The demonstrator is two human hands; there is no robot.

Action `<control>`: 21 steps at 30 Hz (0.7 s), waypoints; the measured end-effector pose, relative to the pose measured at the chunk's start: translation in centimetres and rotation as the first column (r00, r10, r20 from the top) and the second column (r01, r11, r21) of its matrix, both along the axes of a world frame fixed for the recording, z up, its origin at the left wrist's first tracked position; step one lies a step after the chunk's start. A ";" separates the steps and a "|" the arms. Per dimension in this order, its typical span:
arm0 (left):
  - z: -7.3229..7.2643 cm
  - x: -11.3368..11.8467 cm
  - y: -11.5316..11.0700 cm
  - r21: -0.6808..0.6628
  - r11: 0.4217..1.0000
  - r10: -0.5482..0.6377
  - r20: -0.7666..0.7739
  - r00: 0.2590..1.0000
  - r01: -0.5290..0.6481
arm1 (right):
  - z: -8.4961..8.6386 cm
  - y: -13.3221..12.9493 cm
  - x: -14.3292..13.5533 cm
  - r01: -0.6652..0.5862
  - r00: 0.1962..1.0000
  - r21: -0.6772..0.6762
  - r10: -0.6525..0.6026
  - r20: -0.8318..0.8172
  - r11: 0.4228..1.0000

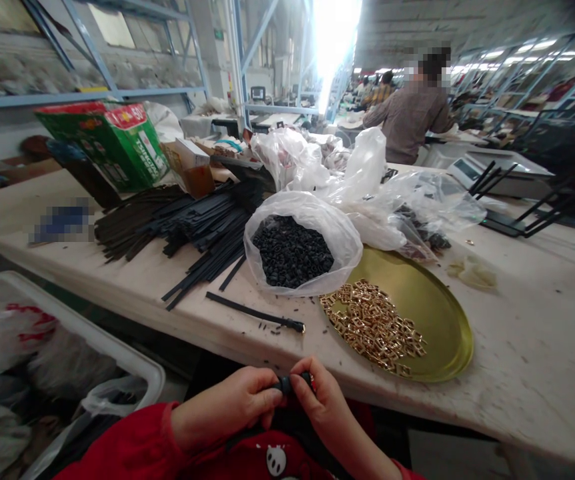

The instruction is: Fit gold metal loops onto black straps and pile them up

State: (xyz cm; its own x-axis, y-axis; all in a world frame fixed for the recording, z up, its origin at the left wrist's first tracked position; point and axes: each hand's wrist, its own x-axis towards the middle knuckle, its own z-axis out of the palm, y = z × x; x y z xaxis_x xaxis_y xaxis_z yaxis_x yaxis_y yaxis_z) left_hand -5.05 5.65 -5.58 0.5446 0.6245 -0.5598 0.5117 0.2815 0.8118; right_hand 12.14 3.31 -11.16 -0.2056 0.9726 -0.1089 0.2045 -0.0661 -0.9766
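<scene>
Workshop table (527, 347), dark strap (284, 384) just in front of its near edge.
We see left hand (240, 403) and right hand (325, 400) both pinching the strap, close together; fingers cover any fitting on it, can't tell. We judge the step as working a fitting at the strap's end; next move seems to call for a steady left pinch while the right adjusts. Beyond, on the table: lone strap (252, 310) with gold-coloured end, plastic bag (352, 247) of small black pieces (292, 250), tray (447, 333) of gold-coloured buckles (372, 323). Strap pile (207, 220) left of bag; co-worker (407, 120) farther back.
</scene>
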 end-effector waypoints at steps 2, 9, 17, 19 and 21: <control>-0.6 0.2 0.0 -0.018 0.999 0.040 0.009 0.999 -0.040 | -0.3 -0.1 -0.4 0.038 0.999 0.013 -0.038 0.002 0.999; -0.8 0.4 0.3 0.013 0.999 -0.036 -0.049 0.998 0.037 | -0.1 0.0 0.3 -0.074 0.997 -0.003 0.074 -0.001 0.997; 0.2 -0.1 1.6 0.253 0.947 -0.171 -0.130 0.977 0.200 | 1.4 0.8 1.1 -0.258 0.966 -0.005 0.258 0.029 0.966; 0.2 -0.1 1.7 0.256 0.947 -0.168 -0.120 0.979 0.194 | 1.7 1.1 1.1 -0.245 0.969 -0.007 0.245 0.035 0.970; 0.3 -0.2 1.9 0.243 0.951 -0.166 -0.117 0.979 0.191 | 1.8 1.6 1.1 -0.227 0.972 -0.006 0.227 0.060 0.974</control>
State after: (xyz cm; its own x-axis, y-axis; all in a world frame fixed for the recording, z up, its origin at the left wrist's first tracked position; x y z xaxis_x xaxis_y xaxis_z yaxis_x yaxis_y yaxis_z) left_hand -5.22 7.52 -5.27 0.6127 0.6491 -0.4508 0.6121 -0.0290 0.7902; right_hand 13.21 4.87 -9.33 -0.4145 0.9012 -0.1265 0.2718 -0.0101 -0.9623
